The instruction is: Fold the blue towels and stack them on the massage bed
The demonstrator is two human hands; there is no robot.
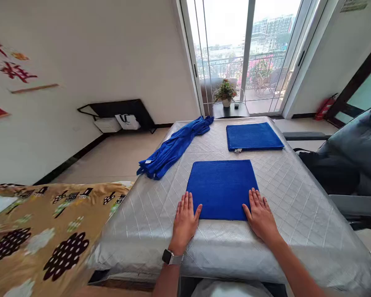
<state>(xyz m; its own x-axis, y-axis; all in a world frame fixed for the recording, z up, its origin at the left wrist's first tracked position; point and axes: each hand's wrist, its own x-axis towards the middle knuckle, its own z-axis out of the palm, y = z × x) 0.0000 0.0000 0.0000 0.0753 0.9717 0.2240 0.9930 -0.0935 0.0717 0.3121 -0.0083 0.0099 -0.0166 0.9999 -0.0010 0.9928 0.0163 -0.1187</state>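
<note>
A blue towel [222, 187], folded into a flat rectangle, lies in front of me on the silver table cover [204, 239]. My left hand [185, 218] rests flat at its near left corner, fingers stretched out. At the near right corner, my right hand [259, 212] lies flat too, its thumb and fingers apart. Neither hand grips anything. Further back on the right sits a folded blue stack [254, 137] with a white tag at its front edge. Several loose blue towels [176, 146] lie bunched lengthwise along the far left edge.
Left of the table spreads a patterned brown cloth [58, 222]. A dark padded seat [352, 161] stands on the right. Beyond the far edge, a potted plant [225, 91] is on a small table [230, 110] before the sliding glass door [247, 53].
</note>
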